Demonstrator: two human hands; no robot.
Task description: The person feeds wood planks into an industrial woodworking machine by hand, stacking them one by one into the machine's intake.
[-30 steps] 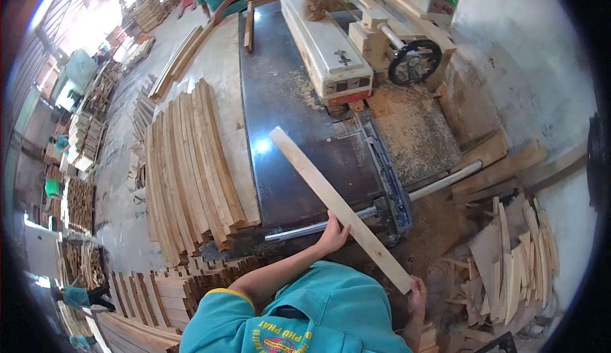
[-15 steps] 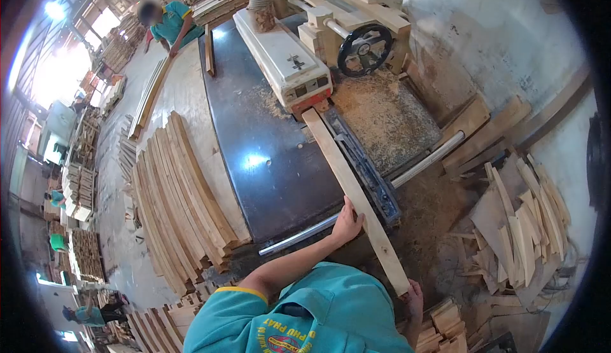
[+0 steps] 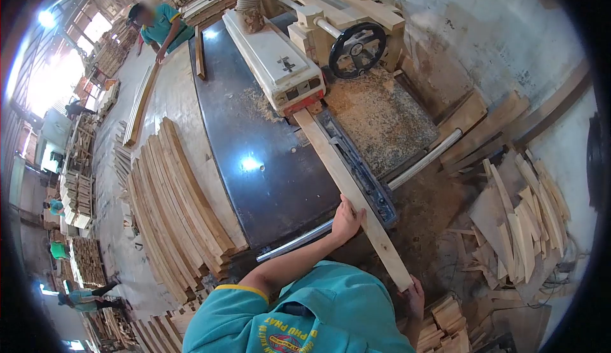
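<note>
A long, pale wooden board point(image 3: 337, 172) lies along the machine table point(image 3: 242, 143), its far end at the red lower edge of the saw machine's white housing point(image 3: 277, 67). Beside the metal fence strip point(image 3: 363, 165), the board runs back past the table's front edge toward my body. My left hand point(image 3: 347, 222) grips the board's left side near that edge, fingers against the wood. At the near end, my right hand point(image 3: 414, 297) holds the board's tip; part of that hand is hidden behind it.
Left of the table, several curved wooden strips point(image 3: 178, 200) lie side by side. A co-worker point(image 3: 162, 27) stands at the far end near more strips. Offcuts point(image 3: 525, 226) are heaped at right, below a metal rail point(image 3: 425, 159). A black handwheel point(image 3: 358, 49) and sawdust point(image 3: 382, 117) are on the machine.
The view has shifted slightly. Both hands keep their hold on the board, which has hardly moved relative to the machine. The co-worker's head is a little more raised.
</note>
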